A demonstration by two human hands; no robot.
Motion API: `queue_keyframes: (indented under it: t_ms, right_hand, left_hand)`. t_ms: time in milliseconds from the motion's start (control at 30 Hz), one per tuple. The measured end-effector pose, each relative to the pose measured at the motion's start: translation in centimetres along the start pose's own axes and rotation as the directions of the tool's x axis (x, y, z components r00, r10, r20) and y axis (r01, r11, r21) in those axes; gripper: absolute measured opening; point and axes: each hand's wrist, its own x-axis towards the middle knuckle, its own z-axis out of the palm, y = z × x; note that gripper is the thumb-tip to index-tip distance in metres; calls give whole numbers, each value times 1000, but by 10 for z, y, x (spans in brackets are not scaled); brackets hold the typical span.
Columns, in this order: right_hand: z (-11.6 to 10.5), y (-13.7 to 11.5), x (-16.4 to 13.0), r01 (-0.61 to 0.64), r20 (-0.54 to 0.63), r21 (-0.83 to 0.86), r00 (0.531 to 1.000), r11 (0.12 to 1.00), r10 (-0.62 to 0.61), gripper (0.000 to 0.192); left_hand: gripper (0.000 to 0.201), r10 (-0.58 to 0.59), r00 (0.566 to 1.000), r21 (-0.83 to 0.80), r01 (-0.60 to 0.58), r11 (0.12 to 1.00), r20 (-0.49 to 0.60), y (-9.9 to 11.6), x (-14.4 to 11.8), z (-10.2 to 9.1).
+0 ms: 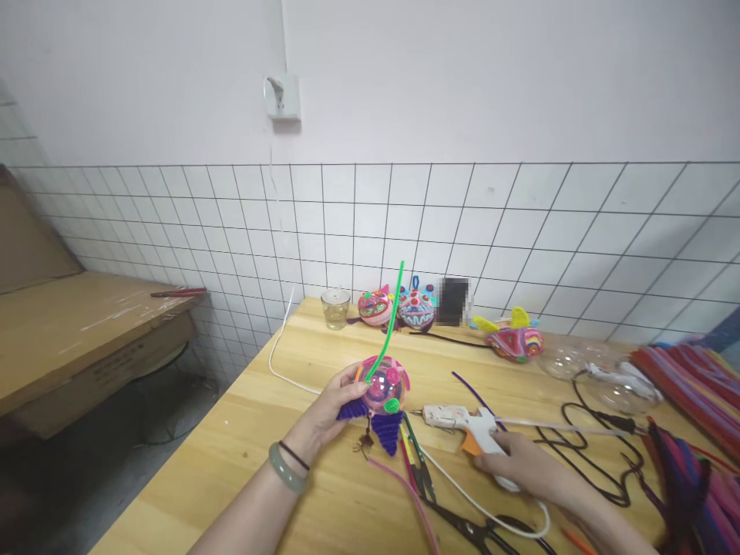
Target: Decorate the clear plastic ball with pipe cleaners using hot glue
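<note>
Decorated ball (381, 388): held in our left grip (332, 405).
Glue gun (451, 417): in our right grip (523, 462).
White cord (462, 492): could snag scissors (471, 531), jerking our aim.

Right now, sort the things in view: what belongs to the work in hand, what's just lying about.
In use: round ornament, green strip, white glue gun.
Apparently lying about: glass cup, yellow-finned ornament, red item on the left table.
</note>
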Motion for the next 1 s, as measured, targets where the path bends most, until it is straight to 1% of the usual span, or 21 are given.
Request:
queue_keyframes:
  t_ms: [33, 67, 100, 167, 233, 267, 333, 367, 400, 433, 533, 600, 667, 733, 800, 900, 1000]
  right_hand:
    - [-1, -1, 0, -18, 24, 84, 1000, 996, 17, 24]
    - [-2, -2, -1, -35, 23, 147, 999, 989, 32, 27]
    - [-3, -4, -3, -31, -8, 191, 999, 981, 33, 28]
    - [-3, -10, -7, 65, -130, 217, 991, 974, -37, 28]
    - [-4, -15, -12, 201, -266, 222, 954, 954, -139, 28]
    - [-3, -18, -15, 252, -336, 237, 928, 938, -164, 27]
    - [-3, -21, -21, 314, -456, 281, 875, 907, -162, 28]
    - [-2, -22, -23, 333, -489, 297, 858, 895, -157, 28]
    - [-1, -22, -26, 345, -494, 306, 854, 888, -161, 28]
    - [0, -23, -29, 351, -474, 312, 863, 883, -176, 31]
    - [5, -26, -35, 377, -357, 353, 900, 856, -249, 39]
    - [11, -29, -39, 389, -309, 363, 907, 847, -285, 42]
    - [17, -32, -43, 393, -315, 298, 901, 870, -299, 45]
    - [24, -33, -46, 381, -350, 195, 888, 904, -299, 48]
    - [29, -33, -49, 368, -352, 98, 882, 925, -314, 48]
    - [34, -31, -50, 388, -297, -7, 879, 922, -373, 45]
    - [35, -30, -50, 418, -329, -74, 847, 906, -418, 38]
  left_hand:
    - [50, 3, 1000, 3, -3, 1000, 2, 0, 0, 0]
    - [50, 6, 1000, 3, -6, 1000, 2, 0, 0, 1]
    - [51, 9, 1000, 1, -9, 1000, 0, 0, 0, 1]
    - [52, 17, 1000, -8, -17, 1000, -18, 0, 0, 1]
    - [51, 26, 999, -17, -27, 999, -47, -1, 1, 2]
    - [50, 29, 997, -22, -30, 999, -66, -1, 1, 2]
    - [46, 26, 994, -29, -30, 999, -103, -1, 2, 1]
    - [45, 22, 993, -32, -26, 999, -119, -2, 2, 1]
    - [43, 18, 991, -34, -23, 999, -136, -2, 3, 1]
    - [42, 15, 988, -34, -20, 999, -153, -2, 3, 1]
    - [41, 19, 979, -29, -25, 999, -205, -3, 5, 1]
    - [42, 27, 973, -18, -32, 999, -227, -4, 5, 2]
    - [44, 34, 971, 3, -34, 999, -235, -5, 4, 2]
    - [48, 41, 969, 36, -33, 999, -244, -6, 4, 3]
    - [50, 49, 964, 68, -32, 997, -262, -7, 4, 4]
    - [50, 59, 960, 107, -31, 994, -274, -9, 3, 6]
    - [50, 71, 965, 133, -39, 990, -252, -9, 2, 9]
